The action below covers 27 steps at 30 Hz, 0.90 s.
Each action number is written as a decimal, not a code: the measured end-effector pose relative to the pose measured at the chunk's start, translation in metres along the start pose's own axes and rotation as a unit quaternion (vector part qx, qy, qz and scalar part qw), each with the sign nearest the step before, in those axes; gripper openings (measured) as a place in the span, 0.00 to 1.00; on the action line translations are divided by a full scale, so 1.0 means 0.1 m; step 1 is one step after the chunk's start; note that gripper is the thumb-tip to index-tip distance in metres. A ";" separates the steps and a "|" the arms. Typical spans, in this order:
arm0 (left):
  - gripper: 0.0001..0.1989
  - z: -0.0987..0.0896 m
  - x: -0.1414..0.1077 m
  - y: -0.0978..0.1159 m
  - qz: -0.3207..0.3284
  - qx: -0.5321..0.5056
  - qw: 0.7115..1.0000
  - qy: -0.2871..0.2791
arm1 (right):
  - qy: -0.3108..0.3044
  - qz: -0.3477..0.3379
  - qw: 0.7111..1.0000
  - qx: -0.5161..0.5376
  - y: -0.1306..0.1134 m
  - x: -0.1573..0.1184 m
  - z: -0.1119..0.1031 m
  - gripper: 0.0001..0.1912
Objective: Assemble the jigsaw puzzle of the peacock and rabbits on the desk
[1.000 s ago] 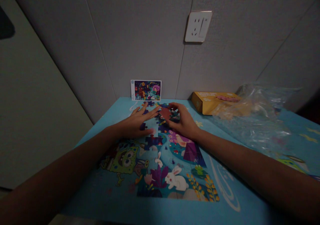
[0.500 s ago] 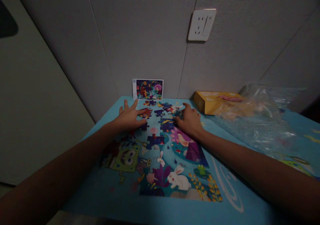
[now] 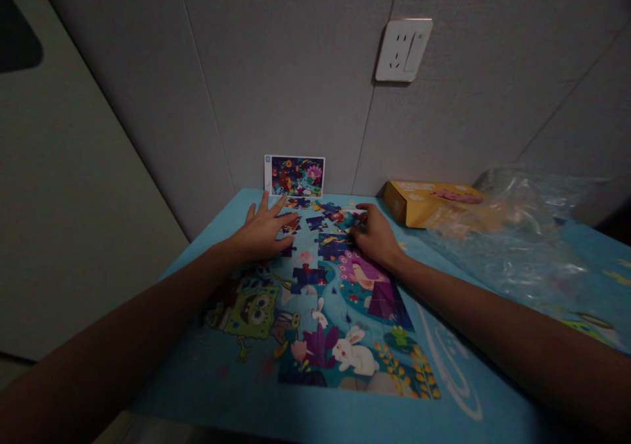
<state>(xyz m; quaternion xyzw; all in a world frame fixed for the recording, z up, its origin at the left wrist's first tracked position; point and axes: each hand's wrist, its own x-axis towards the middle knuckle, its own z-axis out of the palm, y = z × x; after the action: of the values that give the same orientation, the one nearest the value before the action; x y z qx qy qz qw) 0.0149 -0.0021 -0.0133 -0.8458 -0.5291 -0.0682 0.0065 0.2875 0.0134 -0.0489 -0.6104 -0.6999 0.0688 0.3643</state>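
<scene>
A partly joined jigsaw puzzle [image 3: 355, 312] with a white rabbit and a pink peacock lies on the blue table cover [image 3: 236, 391]. My left hand [image 3: 263, 230] rests palm down at the left of the loose pieces, fingers spread, partly covering a red and dark puzzle piece [image 3: 292, 224]. At the puzzle's upper right, my right hand [image 3: 377, 237] has its thumb and index finger apart, beside a colourful loose piece [image 3: 348, 218]. Its other fingers are curled and partly hidden. A dark blue loose piece [image 3: 315, 223] lies between the hands.
A picture card [image 3: 296, 176] of the puzzle leans against the wall at the back. To the right are a yellow box [image 3: 419, 201] and a crumpled clear plastic bag [image 3: 517, 247]. A wall socket [image 3: 404, 50] is above. Printed cartoon figures [image 3: 256, 312] decorate the cover.
The view has shifted slightly. My left hand stays spread and has moved a little over the pieces. My right index finger is more bent, close to the colourful loose piece.
</scene>
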 end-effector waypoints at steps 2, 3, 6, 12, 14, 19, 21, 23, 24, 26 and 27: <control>0.36 -0.01 -0.01 0.05 0.047 -0.032 0.998 0.004 | 0.026 -0.031 0.996 0.079 -0.02 0.00 -0.04 0.22; 0.37 -0.01 -0.01 0.08 0.071 -0.055 0.996 0.014 | 0.040 -0.052 0.991 0.116 -0.05 -0.01 -0.06 0.19; 0.38 -0.03 -0.03 0.18 0.130 -0.169 0.975 0.055 | 0.033 -0.100 0.967 0.233 -0.19 -0.12 -0.09 0.15; 0.19 0.00 -0.05 0.26 0.176 -0.318 0.931 0.018 | -0.181 -0.055 0.887 0.421 -0.42 -0.36 0.02 0.17; 0.17 0.00 -0.05 0.26 0.170 -0.325 0.930 -0.001 | -0.202 -0.034 0.877 0.435 -0.43 -0.37 0.04 0.18; 0.15 -0.01 -0.04 0.22 0.155 -0.317 0.936 -0.003 | -0.208 -0.021 0.879 0.429 -0.39 -0.32 0.06 0.16; 0.13 -0.01 -0.04 0.22 0.154 -0.306 0.940 0.007 | -0.214 -0.032 0.884 0.414 -0.39 -0.33 0.06 0.13; 0.11 -0.02 -0.05 0.22 0.156 -0.308 0.938 0.007 | -0.225 -0.044 0.889 0.396 -0.40 -0.34 0.05 0.10; 0.10 -0.03 -0.06 0.22 0.156 -0.317 0.935 0.003 | -0.232 -0.049 0.890 0.388 -0.41 -0.35 0.04 0.10; 0.08 -0.05 -0.07 0.22 0.155 -0.348 0.925 -0.014 | -0.252 -0.059 0.887 0.383 -0.43 -0.38 0.00 0.09; 0.09 -0.06 -0.08 0.22 0.158 -0.363 0.918 -0.024 | -0.266 -0.070 0.883 0.380 -0.44 -0.39 -0.02 0.09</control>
<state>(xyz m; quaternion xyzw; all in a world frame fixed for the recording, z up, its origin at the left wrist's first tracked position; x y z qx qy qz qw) 0.0303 -0.0192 -0.0067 -0.8642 -0.3273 -0.2329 -0.3030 0.2523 -0.0332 -0.0403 -0.3334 -0.7317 0.4639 0.3719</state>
